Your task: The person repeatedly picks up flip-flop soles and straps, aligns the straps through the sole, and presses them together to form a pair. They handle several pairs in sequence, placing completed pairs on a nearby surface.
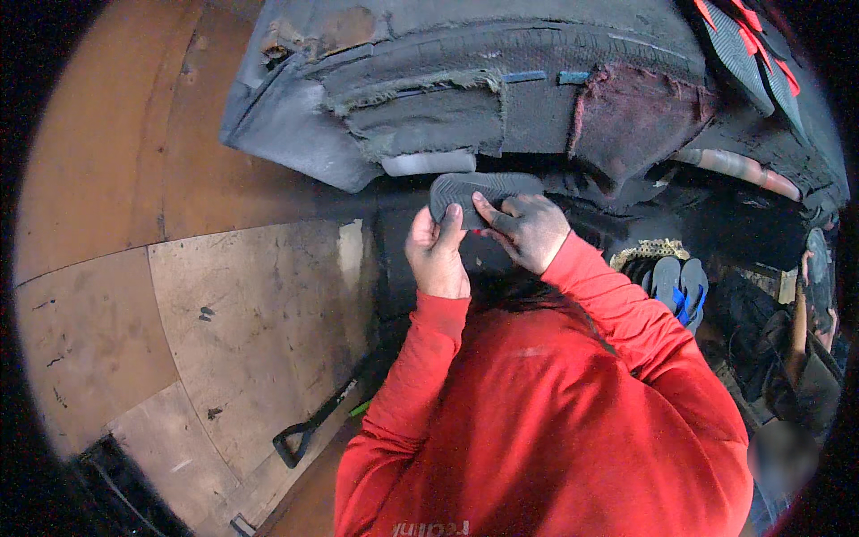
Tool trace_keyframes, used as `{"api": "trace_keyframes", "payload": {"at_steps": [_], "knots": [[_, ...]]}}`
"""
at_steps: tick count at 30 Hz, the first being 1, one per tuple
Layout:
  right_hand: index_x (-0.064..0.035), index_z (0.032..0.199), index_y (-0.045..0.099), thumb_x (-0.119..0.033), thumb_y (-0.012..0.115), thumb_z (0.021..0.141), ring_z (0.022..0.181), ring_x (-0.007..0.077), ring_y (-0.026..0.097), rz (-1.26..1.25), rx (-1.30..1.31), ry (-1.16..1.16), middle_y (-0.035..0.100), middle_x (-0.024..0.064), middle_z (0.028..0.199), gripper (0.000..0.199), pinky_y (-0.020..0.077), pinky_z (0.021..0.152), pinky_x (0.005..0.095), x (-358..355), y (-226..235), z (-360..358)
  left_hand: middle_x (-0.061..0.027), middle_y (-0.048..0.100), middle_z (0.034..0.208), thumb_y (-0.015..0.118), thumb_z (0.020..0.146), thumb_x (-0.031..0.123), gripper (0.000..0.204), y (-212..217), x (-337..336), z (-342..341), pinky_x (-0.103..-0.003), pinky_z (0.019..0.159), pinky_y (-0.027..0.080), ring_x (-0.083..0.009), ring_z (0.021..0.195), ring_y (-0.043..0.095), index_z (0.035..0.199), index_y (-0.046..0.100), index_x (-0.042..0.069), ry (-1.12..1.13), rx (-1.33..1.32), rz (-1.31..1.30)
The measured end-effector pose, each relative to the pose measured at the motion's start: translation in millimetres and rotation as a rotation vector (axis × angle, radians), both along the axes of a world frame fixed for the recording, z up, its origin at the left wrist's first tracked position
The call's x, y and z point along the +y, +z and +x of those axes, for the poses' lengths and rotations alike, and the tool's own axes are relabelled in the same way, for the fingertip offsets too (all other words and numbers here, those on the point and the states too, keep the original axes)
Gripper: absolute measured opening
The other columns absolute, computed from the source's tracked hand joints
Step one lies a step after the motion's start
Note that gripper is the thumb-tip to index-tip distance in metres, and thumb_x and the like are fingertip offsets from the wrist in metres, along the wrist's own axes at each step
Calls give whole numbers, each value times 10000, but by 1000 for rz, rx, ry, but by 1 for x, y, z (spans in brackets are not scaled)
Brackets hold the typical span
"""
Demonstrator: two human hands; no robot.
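While the left hand [437, 255] grips the left end of a dark grey sandal [492, 186], its thumb pressed on the sole, the right hand [532, 234] has hold of the right part, with the index finger laid across the ridges and the thumb near the lower edge. The left hand's other fingers are mostly hidden behind the sandal. Its zigzag tread faces up, and it is held just off the near edge of the bench [537, 125], beside a whitish rounded bar [429, 163] at that edge; whether the two touch, I cannot tell. A bit of red [480, 233] shows under the sandal, too small to make out.

Toward the bench's left corner lies a frayed grey cloth [429, 121]; a dark red cloth [635, 121] hangs over the near edge farther right. Two short blue strips [524, 77] sit between them. By the bench's right edge are grey sandals with red straps [759, 76]. Below the near edge, on the right, sandals with blue straps [667, 279] stand close together.
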State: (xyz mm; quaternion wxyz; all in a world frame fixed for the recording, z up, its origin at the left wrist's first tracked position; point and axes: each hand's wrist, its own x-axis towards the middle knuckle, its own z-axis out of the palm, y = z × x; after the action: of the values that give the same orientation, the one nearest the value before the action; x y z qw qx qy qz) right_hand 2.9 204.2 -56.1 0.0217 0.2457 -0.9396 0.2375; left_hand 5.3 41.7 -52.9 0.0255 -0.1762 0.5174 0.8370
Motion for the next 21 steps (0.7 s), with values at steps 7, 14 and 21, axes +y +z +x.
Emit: {"api": "trace_keyframes", "payload": {"at_steps": [7,14,21], "knots": [[-151,1391,506,-368,546,942,633,260,660,-388,106,231,649,82,744,501,510,541,371,-5,-20,61,-113,590,1258,615,941,91,380,20,-31,34,-465,1054,429,-268,1191,561,1299,510,15,3,80,200],[-58,1466,383,-740,310,910,1249,302,542,-1854,-1605,-305,559,143,1363,883,426,1053,432,42,-72,66,-105,541,1334,578,990,278,423,1,-67,51,-435,1063,405,-241,1256,505,1331,492,43,-192,-229,626],[-86,1287,618,-397,813,743,1166,331,567,-609,-412,-134,605,183,1227,656,440,1003,396,27,-12,55,-42,662,1048,661,943,214,261,-19,-47,38,-252,727,520,-108,880,634,1130,604,40,-129,-150,57]]}}
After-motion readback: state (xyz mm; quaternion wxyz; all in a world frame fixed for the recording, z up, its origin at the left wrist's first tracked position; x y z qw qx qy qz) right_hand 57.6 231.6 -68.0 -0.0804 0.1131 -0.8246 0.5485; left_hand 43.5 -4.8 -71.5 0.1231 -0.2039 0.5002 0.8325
